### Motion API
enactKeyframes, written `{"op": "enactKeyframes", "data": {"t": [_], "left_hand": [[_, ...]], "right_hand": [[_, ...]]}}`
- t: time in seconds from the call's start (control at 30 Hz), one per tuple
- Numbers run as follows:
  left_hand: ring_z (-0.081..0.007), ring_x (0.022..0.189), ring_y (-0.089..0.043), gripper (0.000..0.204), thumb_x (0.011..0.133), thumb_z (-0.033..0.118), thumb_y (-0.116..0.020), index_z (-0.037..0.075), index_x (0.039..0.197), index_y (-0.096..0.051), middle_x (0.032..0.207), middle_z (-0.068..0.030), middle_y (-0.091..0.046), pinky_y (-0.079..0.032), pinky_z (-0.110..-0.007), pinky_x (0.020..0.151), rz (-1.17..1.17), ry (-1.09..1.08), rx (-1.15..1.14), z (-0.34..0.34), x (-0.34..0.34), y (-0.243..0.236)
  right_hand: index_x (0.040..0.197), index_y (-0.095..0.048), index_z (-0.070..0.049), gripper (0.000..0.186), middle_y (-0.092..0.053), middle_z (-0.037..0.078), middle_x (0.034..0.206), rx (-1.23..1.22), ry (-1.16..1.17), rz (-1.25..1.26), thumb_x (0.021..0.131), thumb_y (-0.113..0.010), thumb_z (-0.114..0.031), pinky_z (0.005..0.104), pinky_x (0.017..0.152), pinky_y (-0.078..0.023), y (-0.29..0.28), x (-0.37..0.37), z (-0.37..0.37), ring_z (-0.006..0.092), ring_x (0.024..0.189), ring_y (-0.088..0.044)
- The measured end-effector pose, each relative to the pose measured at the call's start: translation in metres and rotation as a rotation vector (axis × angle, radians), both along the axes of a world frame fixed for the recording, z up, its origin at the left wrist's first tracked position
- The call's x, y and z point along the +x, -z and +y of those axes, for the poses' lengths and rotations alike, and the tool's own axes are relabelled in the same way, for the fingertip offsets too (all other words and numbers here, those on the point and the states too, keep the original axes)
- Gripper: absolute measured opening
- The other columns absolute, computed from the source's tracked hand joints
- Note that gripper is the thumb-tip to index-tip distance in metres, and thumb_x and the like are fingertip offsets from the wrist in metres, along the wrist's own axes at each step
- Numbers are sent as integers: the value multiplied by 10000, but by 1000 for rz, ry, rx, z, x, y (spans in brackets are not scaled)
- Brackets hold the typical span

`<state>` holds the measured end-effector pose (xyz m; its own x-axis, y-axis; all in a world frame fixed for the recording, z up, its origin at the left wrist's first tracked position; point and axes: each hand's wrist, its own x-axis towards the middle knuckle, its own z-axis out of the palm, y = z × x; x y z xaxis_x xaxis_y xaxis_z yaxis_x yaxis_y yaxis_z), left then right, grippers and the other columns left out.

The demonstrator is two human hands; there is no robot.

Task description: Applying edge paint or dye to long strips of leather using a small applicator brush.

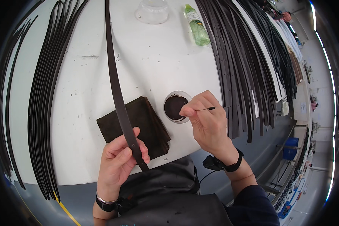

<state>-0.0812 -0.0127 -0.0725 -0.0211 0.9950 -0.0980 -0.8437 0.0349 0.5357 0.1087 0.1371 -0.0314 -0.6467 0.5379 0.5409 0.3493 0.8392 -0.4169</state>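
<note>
My left hand (118,158) grips a long dark brown leather strap (118,96) close to its near end, thumb on one side and fingers behind. A small round hole shows in the strap by the fingertips. From there the strap runs away to the far edge of the view. My right hand (211,126) pinches a thin cotton swab (211,108) with a black tip pointing right; its other end is hidden by the fingers. Just left of those fingers stands a clear cup (164,107) with dark contents. Beneath the strap lies a folded dark cloth (154,126).
Several dark straps (41,101) hang along the table's left side, and a thick bundle of straps (237,71) lies on the right. Farther back are a green bottle (198,30) and a clear plastic tub (151,13). The white table's (79,150) front edge is near my lap.
</note>
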Motion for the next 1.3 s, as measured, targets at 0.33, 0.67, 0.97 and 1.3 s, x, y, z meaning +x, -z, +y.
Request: {"op": "enactKeyframes", "data": {"t": [0.33, 0.67, 0.97, 1.3], "left_hand": [[-265, 846, -615, 425, 948, 115, -521, -28, 1341, -440, 970, -181, -618, -515, -375, 753, 6, -2, -23, 1, 1, 0], [-241, 865, -624, 428, 941, 91, -520, -68, 1328, -429, 1028, -159, -620, -506, -342, 774, 72, 24, -51, 2, 0, -2], [-199, 936, -620, 400, 936, 32, -503, -54, 1321, -440, 1058, -136, -611, -539, -362, 836, 52, 39, -52, 3, -2, -8], [-187, 975, -606, 395, 943, 29, -497, -22, 1331, -445, 1070, -103, -610, -524, -350, 866, 21, 86, -31, 4, -3, -9]], "right_hand": [[725, -529, -6, 149, -594, 61, 721, 5, 5, -32, 859, -590, -28, 330, 583, -416, 2, 0, 0, 275, 666, -510], [784, -588, 24, 347, -614, 67, 746, -568, 185, 377, 1013, -414, -171, 266, 630, -433, -17, 3, -15, 132, 691, -548], [833, -577, 26, 399, -623, 81, 767, -821, 124, 566, 1035, -343, -225, 260, 716, -455, -24, -8, -28, 127, 716, -582], [793, -558, 31, 268, -637, 118, 789, -287, -192, 316, 987, -420, -92, 322, 638, -462, -33, -26, -45, 234, 683, -562]]}}
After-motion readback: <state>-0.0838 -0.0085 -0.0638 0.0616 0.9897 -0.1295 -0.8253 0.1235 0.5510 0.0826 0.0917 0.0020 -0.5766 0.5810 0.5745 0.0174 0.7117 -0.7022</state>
